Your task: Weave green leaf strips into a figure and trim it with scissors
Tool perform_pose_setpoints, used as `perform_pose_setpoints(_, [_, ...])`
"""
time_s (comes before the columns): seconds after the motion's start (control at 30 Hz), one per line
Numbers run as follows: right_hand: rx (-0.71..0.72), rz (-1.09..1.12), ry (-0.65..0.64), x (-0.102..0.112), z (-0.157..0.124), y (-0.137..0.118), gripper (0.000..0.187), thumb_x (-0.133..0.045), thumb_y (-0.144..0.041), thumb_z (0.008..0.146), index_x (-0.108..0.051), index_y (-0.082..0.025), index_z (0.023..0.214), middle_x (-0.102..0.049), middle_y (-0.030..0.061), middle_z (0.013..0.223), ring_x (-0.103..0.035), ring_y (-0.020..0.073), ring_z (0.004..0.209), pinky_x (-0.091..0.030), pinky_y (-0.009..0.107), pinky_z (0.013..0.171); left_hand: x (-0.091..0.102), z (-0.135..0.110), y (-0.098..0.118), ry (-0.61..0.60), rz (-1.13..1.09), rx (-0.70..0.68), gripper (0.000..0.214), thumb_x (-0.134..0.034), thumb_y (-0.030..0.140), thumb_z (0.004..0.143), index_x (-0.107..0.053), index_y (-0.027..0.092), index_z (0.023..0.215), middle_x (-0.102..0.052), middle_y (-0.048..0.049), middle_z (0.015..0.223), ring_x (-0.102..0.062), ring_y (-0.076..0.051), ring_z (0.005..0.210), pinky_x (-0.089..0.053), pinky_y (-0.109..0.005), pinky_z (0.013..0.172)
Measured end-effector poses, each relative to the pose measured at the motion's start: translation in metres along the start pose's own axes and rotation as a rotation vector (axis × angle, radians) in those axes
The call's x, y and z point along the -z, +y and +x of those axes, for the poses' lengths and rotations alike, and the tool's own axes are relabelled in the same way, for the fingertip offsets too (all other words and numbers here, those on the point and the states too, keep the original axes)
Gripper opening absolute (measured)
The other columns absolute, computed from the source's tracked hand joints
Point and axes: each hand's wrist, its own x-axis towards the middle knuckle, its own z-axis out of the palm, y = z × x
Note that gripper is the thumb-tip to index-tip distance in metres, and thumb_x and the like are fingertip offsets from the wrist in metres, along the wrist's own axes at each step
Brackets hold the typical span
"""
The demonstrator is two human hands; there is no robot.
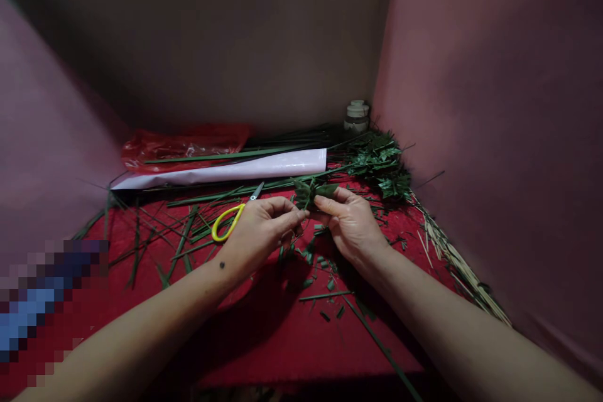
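Above the middle of the red table, both hands meet at a small dark green leaf piece [306, 191] with pointed lobes. My left hand [273, 224] pinches its lower left side between thumb and forefinger. My right hand [351, 220] grips its right side, thumb on top and fingers behind. How the parts of the piece join is too small and dark to tell. Just left of my left hand lie yellow-handled scissors [228, 221], their blades pointing away and the near handle partly hidden by the hand. Cut green bits [308, 254] are scattered on the table below the hands.
A red cloth [264, 352] covers the table. Behind the hands lie a white rolled sheet [264, 168], a red plastic bag [183, 144] and long green strips [188, 226]. A leafy bundle [379, 160], a white-lidded jar [357, 116] and pale thin sticks [471, 276] line the right side.
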Motion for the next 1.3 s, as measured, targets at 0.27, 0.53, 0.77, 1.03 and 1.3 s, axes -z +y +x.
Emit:
perform_pose_setpoints(0.27, [0.019, -0.03, -0.009, 0.002, 0.001, 0.002, 0.018, -0.074, -0.016, 0.054, -0.061, -0.013, 0.067, -0.064, 0.0022, 0.07, -0.059, 0.014, 0.063, -0.051, 0.029, 0.062, -0.002, 0.001, -0.003, 0.033, 0.1, -0.069, 0.027, -0.058, 0.033, 0.074, -0.052, 0.013, 0.057, -0.044, 0.0059, 0.047, -0.035, -0.004, 0.042, -0.026, -0.017, 0.04])
perform_pose_setpoints(0.53, [0.013, -0.039, -0.004, 0.002, 0.0, 0.003, 0.019, -0.074, -0.016, 0.053, -0.062, -0.013, 0.068, -0.064, 0.0026, 0.07, -0.059, 0.0143, 0.063, -0.05, 0.029, 0.061, -0.001, 0.0, -0.006, 0.058, 0.17, -0.123, 0.027, -0.057, 0.032, 0.075, -0.051, 0.013, 0.057, -0.044, 0.0055, 0.048, -0.037, -0.004, 0.045, -0.029, -0.017, 0.043])
perform_pose_setpoints(0.77, [0.014, -0.065, -0.022, 0.003, 0.0, 0.005, 0.02, -0.074, -0.017, 0.054, -0.062, -0.013, 0.069, -0.064, 0.0024, 0.071, -0.06, 0.0152, 0.066, -0.05, 0.029, 0.063, 0.0, 0.002, -0.005, 0.053, 0.201, -0.115, 0.026, -0.056, 0.033, 0.074, -0.053, 0.013, 0.058, -0.046, 0.0049, 0.049, -0.038, -0.005, 0.045, -0.029, -0.017, 0.043])
perform_pose_setpoints(1.03, [0.062, -0.193, -0.053, 0.01, 0.002, 0.011, 0.013, -0.069, -0.018, 0.061, -0.063, -0.013, 0.072, -0.065, 0.0029, 0.073, -0.059, 0.0144, 0.065, -0.049, 0.03, 0.066, 0.002, 0.003, -0.005, 0.036, 0.259, -0.111, 0.023, -0.055, 0.031, 0.073, -0.056, 0.013, 0.059, -0.048, 0.0042, 0.049, -0.04, -0.006, 0.044, -0.03, -0.018, 0.042])
perform_pose_setpoints(1.3, [0.135, -0.352, -0.095, 0.013, 0.001, 0.011, 0.011, -0.066, -0.02, 0.066, -0.064, -0.014, 0.074, -0.064, 0.0016, 0.073, -0.057, 0.0119, 0.065, -0.046, 0.025, 0.064, 0.005, 0.006, -0.008, 0.01, 0.304, -0.129, 0.022, -0.054, 0.031, 0.073, -0.058, 0.014, 0.06, -0.047, 0.004, 0.048, -0.039, -0.006, 0.045, -0.029, -0.018, 0.043])
